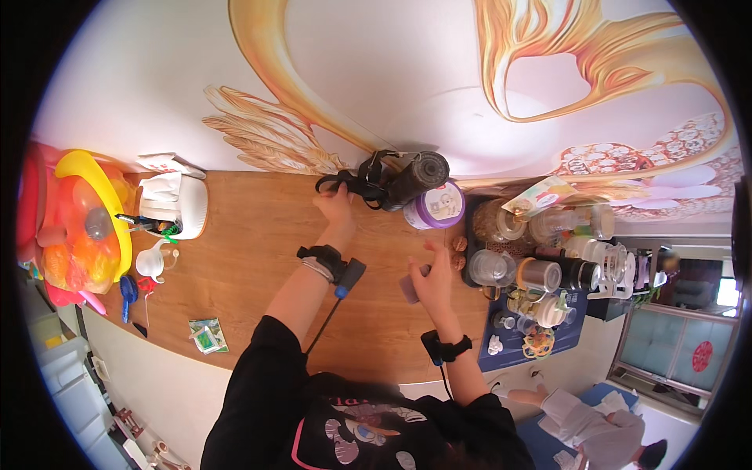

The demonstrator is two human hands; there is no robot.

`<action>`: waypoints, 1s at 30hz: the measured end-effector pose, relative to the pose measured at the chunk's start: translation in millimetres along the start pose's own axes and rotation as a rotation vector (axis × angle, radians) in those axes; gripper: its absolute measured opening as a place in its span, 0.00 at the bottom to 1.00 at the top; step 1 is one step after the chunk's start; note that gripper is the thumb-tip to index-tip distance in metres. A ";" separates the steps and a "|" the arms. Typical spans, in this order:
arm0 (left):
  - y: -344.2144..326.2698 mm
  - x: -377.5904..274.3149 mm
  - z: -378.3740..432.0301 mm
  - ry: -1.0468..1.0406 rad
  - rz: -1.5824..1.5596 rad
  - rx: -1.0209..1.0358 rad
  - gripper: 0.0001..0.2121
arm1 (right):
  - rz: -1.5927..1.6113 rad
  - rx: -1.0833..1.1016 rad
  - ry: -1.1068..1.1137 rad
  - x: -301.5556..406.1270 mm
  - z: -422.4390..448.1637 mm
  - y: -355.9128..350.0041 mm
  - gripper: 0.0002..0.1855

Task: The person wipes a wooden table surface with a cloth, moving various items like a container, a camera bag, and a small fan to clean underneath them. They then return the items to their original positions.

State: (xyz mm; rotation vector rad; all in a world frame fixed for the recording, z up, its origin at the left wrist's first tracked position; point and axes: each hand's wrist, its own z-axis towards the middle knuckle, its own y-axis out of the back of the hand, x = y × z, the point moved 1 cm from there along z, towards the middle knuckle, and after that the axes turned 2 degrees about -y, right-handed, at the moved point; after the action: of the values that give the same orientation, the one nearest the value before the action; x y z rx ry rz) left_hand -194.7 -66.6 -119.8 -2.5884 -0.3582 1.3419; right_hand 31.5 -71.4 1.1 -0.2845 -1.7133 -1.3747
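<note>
My left hand (336,207) reaches to the wall side of the wooden table and has its fingers on a black strap (356,183). The strap bunches against a dark cylindrical object (420,179), tilted and close to the wall. Beside that cylinder is a white tub with a purple rim (436,205), bearing a printed picture. In my right hand (433,285) is a small flat grey-purple piece (410,288), partly covered by the fingers; its material is unclear. Two walnuts (459,251) lie just right of the right hand's fingertips. Both wrists wear black strapped devices with cables.
At right, a dark tray (470,267) bears jars, cups and a steel tumbler (539,275); a blue mat (493,317) holds small items. At left are a tissue box (191,205), a white cup (151,262), a blue brush (127,296) and packets (207,336). Another person (599,423) is at lower right.
</note>
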 end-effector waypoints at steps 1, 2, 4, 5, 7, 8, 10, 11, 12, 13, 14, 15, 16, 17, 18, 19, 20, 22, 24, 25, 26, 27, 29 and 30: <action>1.0 8.6 4.2 0.118 -0.103 -0.048 0.12 | -0.003 -0.002 0.023 -1.5 0.5 -2.8 0.23; 2.4 16.1 9.1 0.236 -0.208 -0.097 0.12 | -0.002 0.009 0.016 -1.5 0.9 -4.5 0.23; -0.2 16.5 13.0 0.303 -0.336 -0.034 0.09 | -0.002 0.028 -0.006 -3.4 1.1 -6.2 0.23; -0.7 16.6 14.4 0.336 -0.401 -0.003 0.08 | 0.011 0.048 -0.041 -3.4 1.6 -6.0 0.23; -1.0 13.7 11.3 0.256 -0.135 0.117 0.06 | 0.038 0.084 -0.114 -2.5 2.1 -6.7 0.23; -0.7 12.9 8.9 0.215 -0.002 0.176 0.06 | 0.045 0.091 -0.132 -4.8 1.4 -8.4 0.23; -3.3 12.4 -5.1 0.150 0.344 0.293 0.05 | 0.058 0.103 -0.166 -10.7 0.3 -12.0 0.23; -5.2 12.5 -10.3 0.117 0.517 0.351 0.04 | 0.049 0.098 -0.143 -12.4 0.5 -13.7 0.23; -4.2 17.5 -6.5 0.135 0.384 0.298 0.05 | 0.040 0.099 -0.115 -12.7 0.8 -15.2 0.23; -4.5 22.6 -2.0 0.151 0.252 0.244 0.05 | 0.031 0.099 -0.087 -13.2 0.9 -17.0 0.23; -3.7 27.0 2.9 0.166 0.120 0.190 0.06 | 0.027 0.090 -0.063 -14.8 0.6 -19.4 0.22; -5.9 27.0 4.1 0.169 0.032 0.155 0.07 | 0.020 0.074 -0.045 -17.9 1.1 -21.0 0.22; -6.7 25.8 6.5 0.170 -0.056 0.120 0.08 | 0.013 0.059 -0.026 -20.1 1.6 -21.8 0.21; -6.0 24.3 8.8 0.170 -0.145 0.083 0.08 | -0.002 0.088 -0.061 -21.9 2.0 -21.9 0.21; -2.9 24.0 14.2 0.178 -0.212 0.068 0.09 | -0.014 0.115 -0.096 -21.6 2.9 -22.0 0.20; 2.1 22.7 20.1 0.186 -0.279 0.053 0.09 | -0.026 0.143 -0.130 -21.8 4.1 -22.8 0.19; 6.8 22.0 25.4 0.193 -0.346 0.037 0.09 | -0.040 0.206 -0.130 -23.9 6.8 -27.2 0.19; 17.0 28.3 36.4 0.166 -0.312 0.151 0.08 | -0.067 0.337 -0.124 -29.2 16.0 -42.4 0.18; 26.0 32.9 43.9 0.146 -0.165 0.259 0.07 | -0.069 0.444 -0.012 -26.6 29.2 -66.4 0.18; 28.7 32.6 44.2 0.139 -0.035 0.313 0.07 | -0.070 0.491 0.045 -25.1 37.2 -79.3 0.18; 31.3 33.6 43.0 0.130 0.095 0.365 0.08 | -0.063 0.492 0.078 -26.5 44.6 -92.4 0.19; 34.7 34.9 40.8 0.049 0.167 0.426 0.08 | -0.054 0.492 0.113 -28.3 52.1 -106.5 0.20; 42.1 37.8 39.6 -0.124 0.306 0.543 0.10 | -0.078 0.490 0.118 -25.3 68.9 -128.2 0.22; 47.4 39.0 46.7 -0.260 0.514 0.585 0.09 | -0.108 0.489 0.086 -22.0 76.7 -138.7 0.22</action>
State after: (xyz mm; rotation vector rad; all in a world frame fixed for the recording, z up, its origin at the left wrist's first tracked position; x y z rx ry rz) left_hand -205.7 -96.5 -190.0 -2.0751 0.6222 1.6301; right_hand -84.4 -46.7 -106.4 0.1414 -1.9469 -0.9813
